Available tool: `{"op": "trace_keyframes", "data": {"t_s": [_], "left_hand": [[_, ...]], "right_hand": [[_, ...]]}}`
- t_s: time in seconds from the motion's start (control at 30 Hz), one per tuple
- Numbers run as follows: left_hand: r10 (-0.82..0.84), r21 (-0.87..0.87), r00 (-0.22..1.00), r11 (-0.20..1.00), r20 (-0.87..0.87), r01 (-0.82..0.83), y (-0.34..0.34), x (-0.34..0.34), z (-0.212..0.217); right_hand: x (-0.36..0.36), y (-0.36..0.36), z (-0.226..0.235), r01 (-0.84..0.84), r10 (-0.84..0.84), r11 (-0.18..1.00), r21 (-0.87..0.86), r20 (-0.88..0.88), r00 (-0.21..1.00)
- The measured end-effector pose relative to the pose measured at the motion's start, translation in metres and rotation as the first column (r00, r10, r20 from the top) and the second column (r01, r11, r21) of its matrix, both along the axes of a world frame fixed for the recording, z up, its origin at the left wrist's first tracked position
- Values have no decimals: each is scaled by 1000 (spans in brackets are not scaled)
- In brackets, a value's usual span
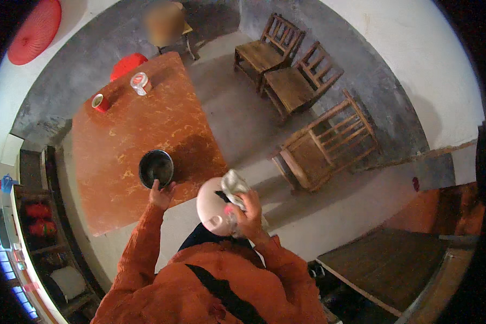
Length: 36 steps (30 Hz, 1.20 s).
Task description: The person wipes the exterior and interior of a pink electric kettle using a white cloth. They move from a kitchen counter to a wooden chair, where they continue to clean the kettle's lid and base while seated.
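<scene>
My left hand (pixel 162 195) is at the near rim of a round, dark metal pot (pixel 157 162) over the near part of the table. One digit hooks over the pot's rim, and the others lie along its outer side, partly hidden. In front of my body is a pale pink, round lidded container (pixel 209 208) with a dark patch on top. My right hand (pixel 248 215) is at its right side, closed around a whitish crumpled cloth (pixel 234 182). Whether those fingers also grip the container is hidden.
The reddish-brown table (pixel 129 129) bears a red cup (pixel 100 102) and a clear-and-white tub (pixel 140 83). A red stool (pixel 128 66) stands behind it. Wooden chairs (pixel 294 83) line the right wall. Shelves (pixel 46 227) stand left; a dark tabletop (pixel 386 264) is at the lower right.
</scene>
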<state>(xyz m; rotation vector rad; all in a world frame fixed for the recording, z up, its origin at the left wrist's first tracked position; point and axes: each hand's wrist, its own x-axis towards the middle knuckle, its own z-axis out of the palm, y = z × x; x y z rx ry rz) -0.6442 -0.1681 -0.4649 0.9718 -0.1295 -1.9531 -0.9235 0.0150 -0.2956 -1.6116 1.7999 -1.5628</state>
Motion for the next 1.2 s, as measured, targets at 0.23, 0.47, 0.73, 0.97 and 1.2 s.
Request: {"op": "trace_keyframes", "data": {"t_s": [0.23,0.47,0.73,0.97,1.2], "left_hand": [[-371,-293,927,881,57,371,80,-99,154],[-174,-139,979,972,109,188,99,-149,140],[47,-202,994,977,-98,-66,131,-203,134],[243,109,970,964,5,-242,223,-251,114],[488,313,873,833,-24,-457,273,-328,57]], "right_hand": [[-30,-79,2,-242,244,970,34,-207,947],[-56,-93,-9,-460,484,870,177,-133,865],[-125,-136,-21,-902,911,411,133,-92,402],[-114,-129,-50,-972,972,37,231,217,88],[-149,-146,-124,-792,885,-436,427,366,-289]]}}
